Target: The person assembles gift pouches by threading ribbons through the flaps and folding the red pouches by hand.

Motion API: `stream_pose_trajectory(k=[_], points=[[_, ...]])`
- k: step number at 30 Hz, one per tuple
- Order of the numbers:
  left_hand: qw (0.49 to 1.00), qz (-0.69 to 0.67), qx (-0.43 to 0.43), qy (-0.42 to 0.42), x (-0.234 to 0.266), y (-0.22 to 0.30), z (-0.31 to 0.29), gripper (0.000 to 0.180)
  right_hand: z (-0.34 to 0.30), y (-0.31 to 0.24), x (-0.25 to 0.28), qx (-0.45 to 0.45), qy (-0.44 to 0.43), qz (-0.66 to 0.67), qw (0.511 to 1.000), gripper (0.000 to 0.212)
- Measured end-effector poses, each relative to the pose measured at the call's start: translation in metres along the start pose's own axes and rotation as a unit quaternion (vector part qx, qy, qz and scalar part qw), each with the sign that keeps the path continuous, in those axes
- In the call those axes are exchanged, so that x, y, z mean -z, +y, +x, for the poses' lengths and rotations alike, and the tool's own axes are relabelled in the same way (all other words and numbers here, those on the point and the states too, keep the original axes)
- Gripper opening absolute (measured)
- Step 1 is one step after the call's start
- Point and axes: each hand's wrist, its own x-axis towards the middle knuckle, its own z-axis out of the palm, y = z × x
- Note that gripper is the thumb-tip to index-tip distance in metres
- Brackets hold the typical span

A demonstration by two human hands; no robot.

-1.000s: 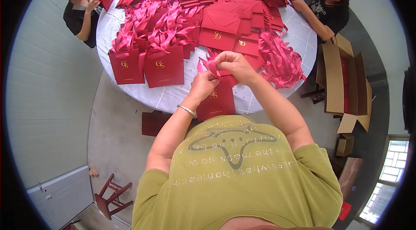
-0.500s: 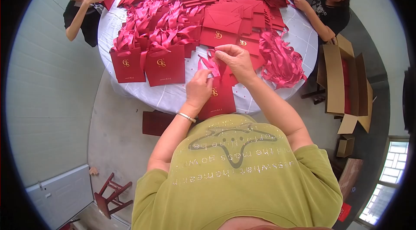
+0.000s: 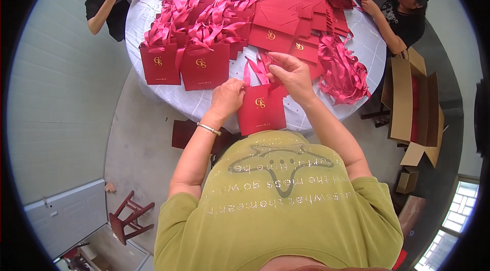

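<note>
A small red paper gift bag [image 3: 261, 118] with gold lettering hangs upright at the table's near edge, just in front of my shirt. The fingers of my left hand [image 3: 228, 99] are closed on its upper left corner. Above the bag's top edge, a pink ribbon handle [image 3: 248, 73] rises in a loop. My right hand [image 3: 295, 78] is over the bag's upper right, thumb and forefinger pinched on the ribbon; the fingertips partly hide it. Finished-looking red bags with ribbon handles [image 3: 205, 74] stand left of my hands.
Flat red bags [image 3: 275, 22] lie stacked beyond my hands on the white-covered round table [image 3: 133, 28]. A heap of loose pink ribbons [image 3: 344, 74] lies to the right. One co-worker [image 3: 109, 8] is at the far left, another [image 3: 400, 13] at the far right. An open carton [image 3: 403, 102] and a stool [image 3: 130, 217] stand around.
My left hand has shifted from the ribbon down to the bag's upper left corner. The bag's front now shows more fully, and the ribbon loop stands up. The whole view has shifted slightly.
</note>
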Motion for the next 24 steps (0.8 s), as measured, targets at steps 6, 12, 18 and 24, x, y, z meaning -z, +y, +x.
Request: stream_pose_trajectory(k=[6,12,18,24], points=[[1.000,-0.026,0.002,-0.016,0.004,0.000,0.002,0.016,-0.010,0.021,0.000,0.038,-0.004,-0.209,0.977,0.016],[0.997,-0.077,-0.016,-0.021,0.001,-0.014,0.005,0.019,-0.021,0.055,0.002,0.100,-0.054,-0.333,0.936,0.015],[0.915,-0.316,0.159,-0.196,0.018,-0.012,0.015,0.011,-0.027,0.065,0.000,0.046,-0.040,-0.349,0.935,0.012],[0.865,-0.380,0.202,-0.258,0.015,-0.019,0.017,0.009,-0.028,0.067,0.000,0.103,-0.051,-0.367,0.923,0.012]])
